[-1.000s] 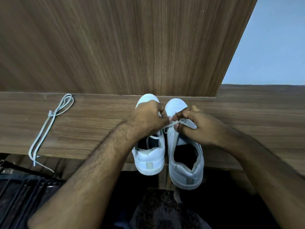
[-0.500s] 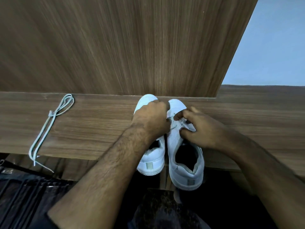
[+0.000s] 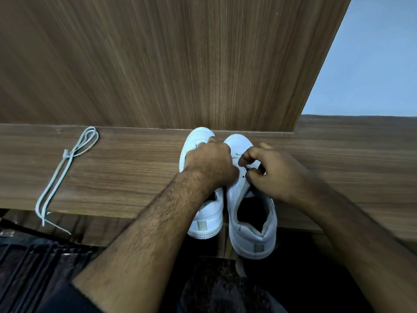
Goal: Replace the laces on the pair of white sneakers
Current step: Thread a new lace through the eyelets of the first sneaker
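Pinching a short run of lace (image 3: 249,166) over the eyelets, the right hand (image 3: 277,175) is working on the right sneaker (image 3: 250,222) at six o'clock on the shelf (image 3: 135,177). Curled over the left sneaker (image 3: 198,136), the left hand (image 3: 209,166) is hiding its grasp. Tugging hard could be dragging both overhanging shoes off; the spare lace (image 3: 65,163) is lying at nine o'clock.

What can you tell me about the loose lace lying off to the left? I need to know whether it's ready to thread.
The loose lace is pale, whitish and flat-looking, probably fabric. It is bundled into several strands and tied with a knot near its far end, leaving a small loop beyond the knot. It lies slanted on the wooden shelf, well left of both sneakers, its near ends trailing over the shelf's front edge. Neither hand touches it. Being knotted, it would likely need untying first.
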Demonstrator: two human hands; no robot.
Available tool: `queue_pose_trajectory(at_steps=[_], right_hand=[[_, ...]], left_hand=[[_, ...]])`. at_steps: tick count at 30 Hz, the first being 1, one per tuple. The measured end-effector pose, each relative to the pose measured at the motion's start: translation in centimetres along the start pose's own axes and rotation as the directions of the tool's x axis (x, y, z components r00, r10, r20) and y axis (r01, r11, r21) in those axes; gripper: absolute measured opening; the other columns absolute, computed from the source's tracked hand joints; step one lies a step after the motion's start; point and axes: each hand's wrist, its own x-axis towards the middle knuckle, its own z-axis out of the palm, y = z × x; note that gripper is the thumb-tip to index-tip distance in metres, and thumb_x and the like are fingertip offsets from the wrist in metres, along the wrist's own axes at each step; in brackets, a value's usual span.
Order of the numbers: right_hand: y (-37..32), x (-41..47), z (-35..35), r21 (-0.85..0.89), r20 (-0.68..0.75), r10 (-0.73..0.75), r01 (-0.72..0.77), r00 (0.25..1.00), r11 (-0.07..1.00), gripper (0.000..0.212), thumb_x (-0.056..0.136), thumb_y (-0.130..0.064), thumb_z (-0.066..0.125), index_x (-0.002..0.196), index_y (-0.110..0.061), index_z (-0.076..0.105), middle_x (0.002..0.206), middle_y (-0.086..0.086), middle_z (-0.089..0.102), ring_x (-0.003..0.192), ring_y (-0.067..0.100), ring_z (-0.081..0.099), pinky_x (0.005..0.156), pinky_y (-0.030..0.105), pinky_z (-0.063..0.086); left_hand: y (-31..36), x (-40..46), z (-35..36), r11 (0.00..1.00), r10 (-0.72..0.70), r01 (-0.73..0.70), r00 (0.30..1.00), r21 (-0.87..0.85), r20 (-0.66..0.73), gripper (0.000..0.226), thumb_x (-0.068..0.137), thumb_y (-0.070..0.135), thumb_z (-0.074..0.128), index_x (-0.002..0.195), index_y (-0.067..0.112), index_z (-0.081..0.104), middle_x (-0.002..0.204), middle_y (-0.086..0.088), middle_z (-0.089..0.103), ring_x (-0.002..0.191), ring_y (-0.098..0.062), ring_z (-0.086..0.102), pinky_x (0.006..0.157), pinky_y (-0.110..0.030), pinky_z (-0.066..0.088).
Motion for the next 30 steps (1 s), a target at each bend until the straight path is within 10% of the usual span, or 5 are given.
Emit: queue_pose_trajectory(at_steps=[7, 16, 20, 25, 30], right_hand=[[-0.4, -0.1, 0.0, 0.018, -0.054, -0.064, 0.065, 0.997, 0.998, 0.019, 0.092, -0.016, 0.049, 0.086, -0.031, 0.059, 0.085, -0.012, 0.046, 0.080, 0.007, 0.052, 0.071, 0.032, 0.040], [-1.9, -0.3, -1.1, 0.912, -0.018, 0.164, -0.051, 0.986, 0.408, 0.031, 0.095, -0.034, 0.047, 0.091, -0.023, 0.076, 0.103, -0.001, 0.074, 0.094, 0.010, 0.062, 0.085, 0.033, 0.044], [-3.2, -1.2, -1.6, 0.980, 0.068, 0.021, -0.071, 0.997, 0.185, 0.047, 0.105, -0.042, 0.035, 0.104, -0.010, 0.070, 0.092, 0.005, 0.075, 0.082, 0.011, 0.072, 0.068, 0.024, 0.056], [-3.3, -0.8, -1.7, 0.969, -0.048, 0.050, 0.034, 0.998, 0.246, 0.036, 0.095, -0.042, 0.053, 0.073, -0.017, 0.065, 0.084, 0.002, 0.067, 0.081, 0.013, 0.065, 0.080, 0.030, 0.051], [-1.5, -0.3, -3.3, 0.991, -0.105, 0.271, 0.123, 0.957, -0.050, 0.043, 0.096, -0.045, 0.055, 0.060, -0.023, 0.048, 0.073, -0.001, 0.057, 0.077, 0.014, 0.060, 0.080, 0.030, 0.051]], left_hand=[[-0.1, 0.0, -1.5, 0.754, -0.070, 0.114, 0.993, -0.647, 0.093, 0.033, 0.070, 0.050, 0.068, 0.057, 0.020, 0.069, 0.063, 0.004, 0.068, 0.077, -0.023, 0.060, 0.083, -0.043, 0.051], [0.5, -1.0, -2.8, 0.150, 0.241, 0.007, 0.969, -0.989, 0.044, 0.069, 0.096, 0.069, 0.039, 0.134, 0.016, 0.063, 0.135, -0.005, 0.065, 0.118, -0.018, 0.067, 0.105, -0.043, 0.051], [1.3, -0.9, -2.9, 0.292, 0.214, -0.192, 0.968, -0.937, -0.131, 0.063, 0.077, 0.093, 0.028, 0.120, 0.062, 0.062, 0.167, 0.007, 0.018, 0.145, -0.021, 0.040, 0.115, -0.053, 0.036], [0.8, -0.6, -2.6, 0.488, 0.088, -0.271, 0.961, -0.830, -0.263, 0.063, 0.092, 0.075, 0.010, 0.145, 0.057, 0.038, 0.157, 0.017, 0.035, 0.154, -0.013, 0.008, 0.122, -0.058, 0.003], [0.0, -0.6, -4.6, -0.282, -0.312, -0.157, 0.948, -0.946, -0.064, 0.058, 0.099, 0.068, 0.035, 0.129, 0.025, 0.058, 0.120, 0.001, 0.064, 0.102, -0.009, 0.070, 0.090, -0.033, 0.054]])
